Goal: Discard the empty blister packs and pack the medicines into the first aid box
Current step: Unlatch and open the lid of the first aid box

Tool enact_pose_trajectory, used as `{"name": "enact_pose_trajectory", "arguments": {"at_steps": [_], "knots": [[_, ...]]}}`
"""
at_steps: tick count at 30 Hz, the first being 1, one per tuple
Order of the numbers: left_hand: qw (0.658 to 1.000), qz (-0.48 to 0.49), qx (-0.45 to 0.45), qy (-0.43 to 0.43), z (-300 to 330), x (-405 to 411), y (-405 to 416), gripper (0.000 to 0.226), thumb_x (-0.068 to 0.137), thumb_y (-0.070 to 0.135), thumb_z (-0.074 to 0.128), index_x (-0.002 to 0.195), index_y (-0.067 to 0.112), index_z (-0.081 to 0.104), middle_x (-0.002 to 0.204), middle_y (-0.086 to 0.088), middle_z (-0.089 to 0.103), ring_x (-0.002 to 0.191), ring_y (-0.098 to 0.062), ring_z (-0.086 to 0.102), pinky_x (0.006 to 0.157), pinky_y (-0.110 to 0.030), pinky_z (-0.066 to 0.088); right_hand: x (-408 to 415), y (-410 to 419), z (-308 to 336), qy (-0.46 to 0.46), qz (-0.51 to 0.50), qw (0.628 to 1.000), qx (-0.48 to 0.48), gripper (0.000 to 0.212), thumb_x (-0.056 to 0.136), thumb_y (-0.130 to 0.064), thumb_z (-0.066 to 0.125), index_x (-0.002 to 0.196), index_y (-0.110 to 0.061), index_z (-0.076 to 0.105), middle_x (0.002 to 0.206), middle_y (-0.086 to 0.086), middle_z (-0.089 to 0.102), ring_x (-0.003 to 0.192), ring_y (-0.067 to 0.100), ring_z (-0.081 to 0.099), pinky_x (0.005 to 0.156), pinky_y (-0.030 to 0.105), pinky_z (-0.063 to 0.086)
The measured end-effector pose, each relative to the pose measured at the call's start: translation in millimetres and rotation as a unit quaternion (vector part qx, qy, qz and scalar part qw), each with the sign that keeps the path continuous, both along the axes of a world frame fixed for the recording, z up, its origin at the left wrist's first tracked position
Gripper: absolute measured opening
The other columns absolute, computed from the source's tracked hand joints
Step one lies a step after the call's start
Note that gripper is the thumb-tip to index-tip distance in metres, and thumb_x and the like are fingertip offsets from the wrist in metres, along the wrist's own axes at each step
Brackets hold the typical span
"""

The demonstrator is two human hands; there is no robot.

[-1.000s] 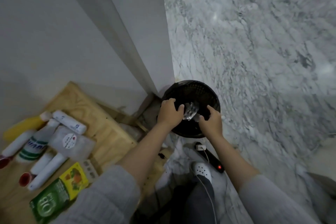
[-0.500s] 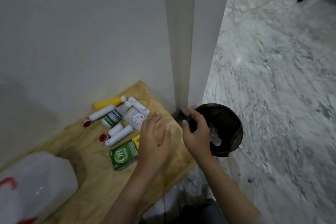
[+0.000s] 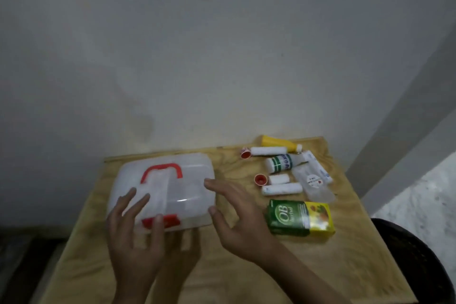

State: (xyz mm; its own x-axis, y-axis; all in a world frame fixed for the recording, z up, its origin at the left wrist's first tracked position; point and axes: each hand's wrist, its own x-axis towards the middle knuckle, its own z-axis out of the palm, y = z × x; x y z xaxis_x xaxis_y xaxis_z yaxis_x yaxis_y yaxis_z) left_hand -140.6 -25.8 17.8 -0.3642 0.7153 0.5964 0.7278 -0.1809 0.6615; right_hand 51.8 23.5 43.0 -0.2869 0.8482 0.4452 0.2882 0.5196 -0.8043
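Note:
The first aid box [image 3: 182,180], translucent white with a red handle and a red front latch, sits shut on the left half of a wooden table [image 3: 246,261]. My left hand [image 3: 134,234] hovers over its front left corner with fingers spread, holding nothing. My right hand [image 3: 234,217] is open at the box's right edge, also holding nothing. To the right lie the medicines: a green and yellow carton [image 3: 299,217], a yellow tube [image 3: 278,143], white tubes with red caps [image 3: 269,151], a green-banded white bottle [image 3: 280,163] and a clear sachet [image 3: 313,184].
The black mesh waste bin [image 3: 414,261] stands on the floor at the table's right front corner. A grey wall runs behind the table and a wall corner juts out at right, with marble floor [image 3: 424,195] beyond it.
The view has swung left from the bin to the table. Both hands left the bin and now hover over the first aid box, holding nothing.

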Motion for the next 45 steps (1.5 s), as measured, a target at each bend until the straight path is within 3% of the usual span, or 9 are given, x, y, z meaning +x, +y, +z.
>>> {"name": "enact_pose_trajectory", "arguments": {"at_steps": [5,7,12,15,18,24,29,38,45], "knots": [[0.999,0.013,-0.008,-0.03,-38,-52,-15,0.049,0.079,0.038,0.059,0.122,0.014,0.06,0.141,-0.001,0.046,0.134,-0.02,0.041,0.111,-0.026,0.032,-36,2,-31,-0.094,0.087,0.985,0.115,0.038,0.087,-0.021,0.058,0.124,-0.024,0.056,0.136,-0.007,0.055,0.136,0.007,0.037,0.115,0.04,0.025],[0.999,-0.023,-0.009,-0.041,-51,-62,-18,0.053,0.078,0.039,0.062,0.126,0.018,0.057,0.144,0.007,0.041,0.137,-0.013,0.037,0.11,-0.031,0.036,-40,6,-44,-0.134,0.085,0.973,0.168,0.037,0.087,-0.026,0.057,0.123,-0.027,0.055,0.137,-0.007,0.053,0.138,0.009,0.035,0.116,0.046,0.019],[0.998,-0.057,-0.004,-0.038,-69,-70,-13,0.068,0.075,0.029,0.074,0.137,0.03,0.047,0.151,0.012,0.028,0.14,-0.013,0.031,0.097,-0.047,0.05,-43,16,-66,-0.171,0.067,0.944,0.273,0.038,0.08,-0.031,0.066,0.117,-0.026,0.06,0.137,0.0,0.053,0.136,0.02,0.038,0.11,0.06,0.026],[0.998,-0.055,0.014,-0.025,-73,-71,-10,0.071,0.076,0.023,0.077,0.136,0.04,0.044,0.149,0.018,0.026,0.14,-0.009,0.028,0.101,-0.034,0.047,-47,17,-71,-0.177,0.049,0.935,0.302,0.04,0.077,-0.032,0.069,0.115,-0.026,0.059,0.136,0.004,0.053,0.134,0.024,0.04,0.104,0.064,0.03],[0.999,-0.034,0.029,0.006,-74,-70,-6,0.072,0.076,0.025,0.078,0.135,0.044,0.04,0.147,0.015,0.027,0.136,-0.006,0.027,0.097,-0.019,0.04,-49,23,-74,-0.192,0.029,0.923,0.334,0.046,0.075,-0.034,0.072,0.118,-0.024,0.057,0.137,0.012,0.051,0.132,0.03,0.042,0.1,0.065,0.035],[0.998,-0.025,0.018,0.048,-69,-77,7,0.078,0.067,0.037,0.081,0.131,0.046,0.038,0.142,0.01,0.025,0.127,-0.01,0.032,0.085,-0.042,0.057,-52,37,-75,-0.218,-0.037,0.908,0.356,0.044,0.08,-0.04,0.066,0.121,-0.027,0.056,0.134,0.018,0.053,0.13,0.038,0.04,0.099,0.066,0.035],[0.998,-0.023,0.022,0.06,-71,-76,16,0.079,0.068,0.035,0.082,0.13,0.044,0.034,0.142,0.009,0.023,0.124,-0.025,0.043,0.081,-0.041,0.058,-51,42,-76,-0.218,-0.017,0.905,0.364,0.044,0.082,-0.047,0.063,0.12,-0.025,0.06,0.132,0.017,0.055,0.127,0.038,0.043,0.096,0.062,0.04],[0.998,-0.015,0.017,0.053,-73,-77,19,0.078,0.068,0.033,0.082,0.129,0.045,0.036,0.146,0.004,0.023,0.123,-0.008,0.032,0.086,-0.034,0.055,-57,44,-64,-0.124,-0.028,0.928,0.351,0.027,0.085,-0.037,0.063,0.1,-0.015,0.071,0.114,0.009,0.067,0.11,0.026,0.058,0.085,0.051,0.047],[0.999,0.0,0.026,0.022,-66,-65,20,0.072,0.065,0.053,0.078,0.125,0.041,0.04,0.143,0.004,0.027,0.12,0.0,0.032,0.08,-0.009,0.041,-65,44,-63,-0.07,-0.036,0.944,0.321,0.019,0.084,-0.024,0.066,0.102,-0.018,0.063,0.107,0.003,0.069,0.108,0.016,0.059,0.088,0.053,0.047]]}}
